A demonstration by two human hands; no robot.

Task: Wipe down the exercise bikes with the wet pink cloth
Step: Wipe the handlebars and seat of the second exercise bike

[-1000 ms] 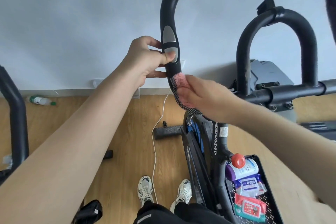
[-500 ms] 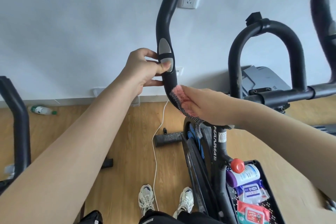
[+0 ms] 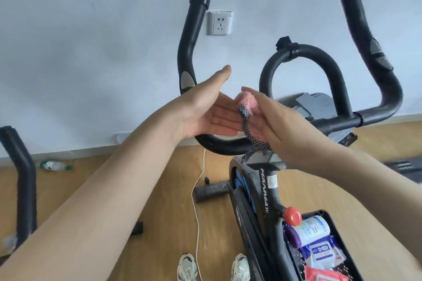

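**Pink Cloth Held Up Off the Bike**

The pink cloth point(image 3: 247, 101) was up in the air, in front of the handlebar point(image 3: 219, 147) of the exercise bike point(image 3: 265, 189). It was not on the bar. The right grip point(image 3: 276, 128) was pinching the cloth in a small bunch at its fingertips. A dotted black-and-white edge of the cloth hung down from the bunch.

The left grip point(image 3: 205, 109) was released. Its palm was flat and its fingers were straight, pointing at the cloth. Those fingers were just beside the cloth and maybe touching it, but I could not tell for sure.

The handlebar had two tall ends sticking up, with a round loop point(image 3: 301, 57) between them. No hand was on any of them.

Low on the bike sat a black tray point(image 3: 319, 213) with a bottle point(image 3: 312, 228) and some packs of wipes in it. A white cord point(image 3: 196, 201) lay on the wooden floor point(image 3: 217, 223).

This looked like a short stop in the wiping to fix the cloth. The next move probably called for the flat hand to help spread or fold the cloth so a wet side faced out. Then the cloth could be pressed around a bar and slid along it. The hanging edge looked like it needed tucking in first, so it would not catch on the bike.
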